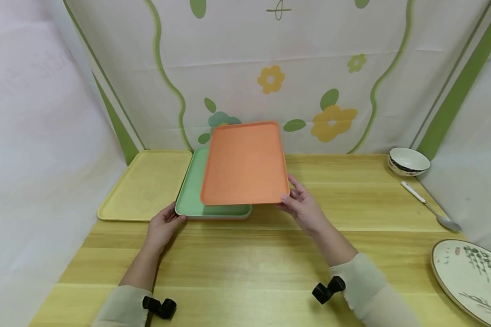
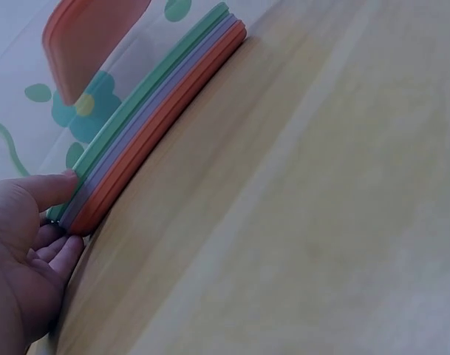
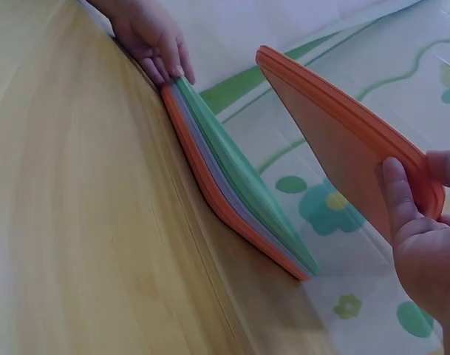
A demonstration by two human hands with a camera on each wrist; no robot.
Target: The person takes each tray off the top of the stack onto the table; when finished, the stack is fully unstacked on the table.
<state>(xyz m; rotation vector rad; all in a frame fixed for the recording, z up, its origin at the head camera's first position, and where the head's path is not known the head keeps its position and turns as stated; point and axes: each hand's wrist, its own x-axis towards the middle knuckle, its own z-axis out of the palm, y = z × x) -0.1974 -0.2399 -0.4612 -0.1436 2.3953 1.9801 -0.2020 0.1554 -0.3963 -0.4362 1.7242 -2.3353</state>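
Observation:
My right hand (image 1: 304, 209) pinches the near right corner of an orange tray (image 1: 245, 163), thumb on top. In the right wrist view the orange tray (image 3: 343, 126) is tilted in the air, apart from the stack below. A green tray (image 1: 192, 200) lies on top of that stack, partly hidden behind the orange one. Under it, a lilac tray (image 2: 99, 168) and an orange-red tray (image 2: 154, 137) show at the edge in the left wrist view. With its thumb on the green rim and its fingers at the underside, my left hand (image 1: 162, 229) grips the stack's near left corner.
A yellow tray (image 1: 147, 184) lies on the wooden table (image 1: 245, 272), left of the stack. Along the right side are a bowl (image 1: 409, 161), a spoon (image 1: 429, 206) with a white handle, and a patterned plate (image 1: 470, 281). A flowered cloth (image 1: 229, 68) hangs behind.

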